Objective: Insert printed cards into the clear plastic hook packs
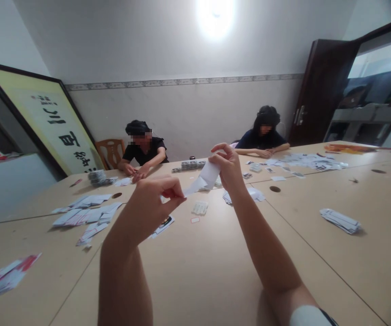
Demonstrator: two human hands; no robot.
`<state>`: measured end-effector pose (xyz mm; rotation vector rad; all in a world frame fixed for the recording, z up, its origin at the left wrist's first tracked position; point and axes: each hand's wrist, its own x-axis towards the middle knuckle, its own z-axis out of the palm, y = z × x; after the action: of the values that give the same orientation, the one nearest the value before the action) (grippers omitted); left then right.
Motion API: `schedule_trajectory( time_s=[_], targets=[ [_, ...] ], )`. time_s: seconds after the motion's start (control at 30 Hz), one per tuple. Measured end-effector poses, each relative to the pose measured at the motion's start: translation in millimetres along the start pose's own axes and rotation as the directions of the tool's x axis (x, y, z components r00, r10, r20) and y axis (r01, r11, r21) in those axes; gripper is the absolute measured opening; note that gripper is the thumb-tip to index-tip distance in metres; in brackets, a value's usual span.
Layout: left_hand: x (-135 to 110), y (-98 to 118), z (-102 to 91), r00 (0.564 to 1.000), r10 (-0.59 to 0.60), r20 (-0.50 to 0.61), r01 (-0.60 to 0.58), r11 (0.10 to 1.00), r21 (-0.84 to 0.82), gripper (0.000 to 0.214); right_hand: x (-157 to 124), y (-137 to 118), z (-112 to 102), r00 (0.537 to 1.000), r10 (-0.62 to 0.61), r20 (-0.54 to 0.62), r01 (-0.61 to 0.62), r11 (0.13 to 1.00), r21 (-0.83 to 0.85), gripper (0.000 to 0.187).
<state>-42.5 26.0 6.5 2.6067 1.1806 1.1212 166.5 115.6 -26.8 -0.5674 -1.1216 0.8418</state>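
A white slip of paper [208,175] is held up above the table, narrow and tilted. My left hand [153,203] pinches its lower left end between thumb and fingertips. The upper right end is pinched by my right hand [227,165], with the fingers curled over it. Below the paper lie a small pale translucent packet [200,208] and a little red-edged label [195,220]. Partly hidden behind my left hand is a printed card with a dark picture [164,226]. Further papers [256,194] lie behind my right wrist.
White folded papers [87,213] spread at the left, with red and white ones [8,278] nearer. A stack of white strips [340,221] lies right. Two people [144,151] sit across the table [317,280], near stacks of small packs [193,165] and scattered papers [311,160].
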Motion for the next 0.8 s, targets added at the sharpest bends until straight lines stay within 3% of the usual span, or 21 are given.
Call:
schedule_trajectory(
  time_s=[0.27,0.4,0.47,0.57,0.67,0.73,0.8],
  targets=[
    [-15.8,2.8,-22.4,0.998,0.060,-0.029,-0.060,0.998,0.019,0.015,-5.9,-29.1,-13.0,0.982,-0.098,0.160,0.094,0.995,0.030,0.013],
    [-28.7,4.2,-35.2,0.986,0.031,-0.161,-0.019,0.997,0.075,0.009,-30.2,-71.4,-37.2,0.960,-0.269,0.075,0.277,0.950,-0.143,0.013],
    [-32.7,0.1,-38.8,0.977,-0.014,-0.213,0.031,0.997,0.073,0.011,-41.9,-91.4,-51.6,0.924,-0.382,-0.005,0.370,0.897,-0.244,0.013],
    [-30.9,-8.9,-39.3,0.975,-0.021,-0.219,0.020,1.000,-0.004,0.015,-40.9,-101.4,-74.5,0.882,-0.467,-0.059,0.428,0.848,-0.313,0.012],
    [-21.5,-17.2,-35.7,0.978,-0.047,-0.203,0.030,0.996,-0.089,0.018,-18.3,-80.6,-100.5,0.902,-0.402,-0.156,0.343,0.889,-0.303,0.017],
    [-14.2,-21.7,-32.7,0.983,-0.097,-0.158,0.079,0.990,-0.116,0.021,-3.7,-53.9,-119.1,0.926,-0.229,-0.300,0.136,0.944,-0.301,0.022],
    [-7.7,-25.9,-30.0,0.982,-0.149,-0.115,0.134,0.983,-0.128,0.024,2.3,-22.3,-138.0,0.919,-0.133,-0.371,0.013,0.951,-0.309,0.023]
  ],
)
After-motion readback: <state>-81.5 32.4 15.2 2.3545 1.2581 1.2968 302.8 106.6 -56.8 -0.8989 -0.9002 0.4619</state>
